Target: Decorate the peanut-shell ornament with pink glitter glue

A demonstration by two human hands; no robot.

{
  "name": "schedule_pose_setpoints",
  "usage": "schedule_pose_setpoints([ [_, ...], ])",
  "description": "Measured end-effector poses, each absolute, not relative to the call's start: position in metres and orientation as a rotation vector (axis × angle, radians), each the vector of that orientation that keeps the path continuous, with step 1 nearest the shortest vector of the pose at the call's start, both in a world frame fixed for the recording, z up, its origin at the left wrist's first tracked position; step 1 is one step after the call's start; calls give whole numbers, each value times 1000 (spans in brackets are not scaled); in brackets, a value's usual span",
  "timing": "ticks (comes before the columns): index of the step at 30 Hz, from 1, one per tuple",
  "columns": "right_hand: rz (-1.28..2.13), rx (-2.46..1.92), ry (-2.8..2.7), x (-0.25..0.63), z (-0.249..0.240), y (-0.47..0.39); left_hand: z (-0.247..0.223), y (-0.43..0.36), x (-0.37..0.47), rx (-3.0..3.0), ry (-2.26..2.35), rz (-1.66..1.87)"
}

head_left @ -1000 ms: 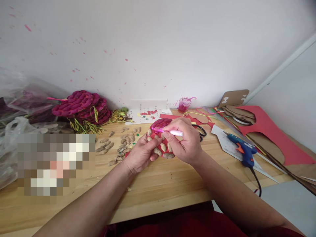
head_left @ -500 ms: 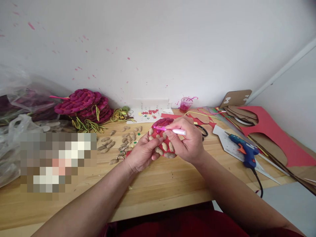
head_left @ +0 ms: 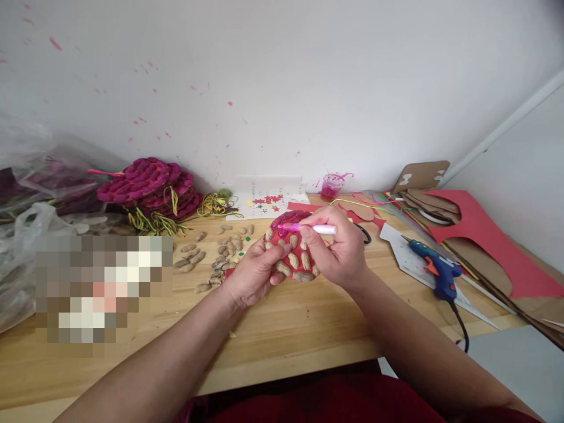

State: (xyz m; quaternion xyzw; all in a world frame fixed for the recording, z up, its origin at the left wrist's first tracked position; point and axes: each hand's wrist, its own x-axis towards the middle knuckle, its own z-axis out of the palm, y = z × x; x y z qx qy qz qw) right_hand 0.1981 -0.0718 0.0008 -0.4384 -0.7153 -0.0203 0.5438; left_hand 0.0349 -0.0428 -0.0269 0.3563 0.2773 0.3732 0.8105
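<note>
My left hand point(head_left: 259, 264) grips the near left edge of a red cutout point(head_left: 294, 269) with peanuts stuck on it, thumb on top. Magenta paint covers the peanuts point(head_left: 296, 218) on its far part; the nearer ones are bare tan shell. In my right hand point(head_left: 337, 244) is a white-handled paintbrush point(head_left: 324, 229), pinched between thumb and fingers. Its pink-stained tip touches the painted area or hovers just over it; I cannot tell which. Loose peanuts point(head_left: 229, 247) lie on the wooden table left of my left hand.
A stack of magenta peanut pieces point(head_left: 154, 182) with yarn stands at back left, beside plastic bags point(head_left: 26, 264). A cup of pink paint point(head_left: 331, 187) is by the wall. To the right lie a blue glue gun point(head_left: 440, 276), red card point(head_left: 489, 235) and cardboard. Star confetti point(head_left: 271, 202) rests on paper.
My right hand and the paintbrush have shifted slightly; the brush lies more level and its tip sits a little further right. My left hand and the cutout have stayed about still.
</note>
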Motion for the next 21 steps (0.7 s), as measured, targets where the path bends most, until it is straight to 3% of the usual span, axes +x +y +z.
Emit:
schedule_pose_setpoints([
  [21, -40, -1051, -1689, 200, 1, -70, -26, -43, 35, 744, 583, 793],
])
